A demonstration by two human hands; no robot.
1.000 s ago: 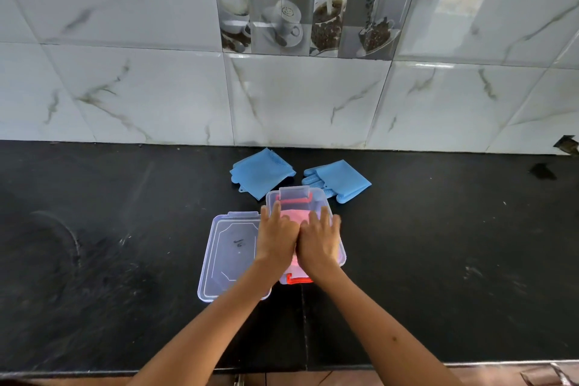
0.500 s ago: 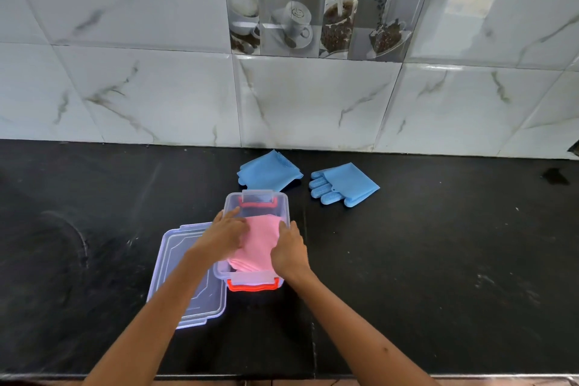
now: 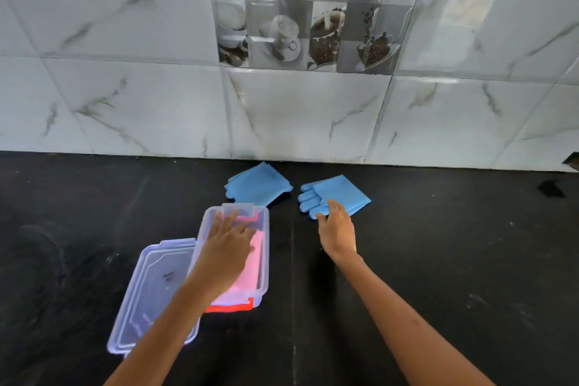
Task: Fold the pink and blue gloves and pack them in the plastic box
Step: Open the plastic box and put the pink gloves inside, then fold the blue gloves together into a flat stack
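Observation:
A clear plastic box (image 3: 264, 247) with red clips stands on the black counter, and folded pink gloves (image 3: 252, 273) lie inside it. My left hand (image 3: 227, 252) rests flat on the pink gloves in the box, fingers spread. Two folded blue gloves lie near the wall: the left blue glove (image 3: 258, 183) behind the box, the right blue glove (image 3: 336, 194) further right. My right hand (image 3: 336, 230) reaches to the right blue glove, its fingertips touching the glove's near edge, with no grip visible.
The box's clear lid (image 3: 153, 291) lies on the counter just left of the box, partly under my left forearm. A marble-tiled wall (image 3: 282, 116) rises right behind the blue gloves. A dark smudge (image 3: 551, 188) marks the counter far right.
My right hand left the box and moved up and right to the right blue glove. My left hand slid further over the pink gloves in the box.

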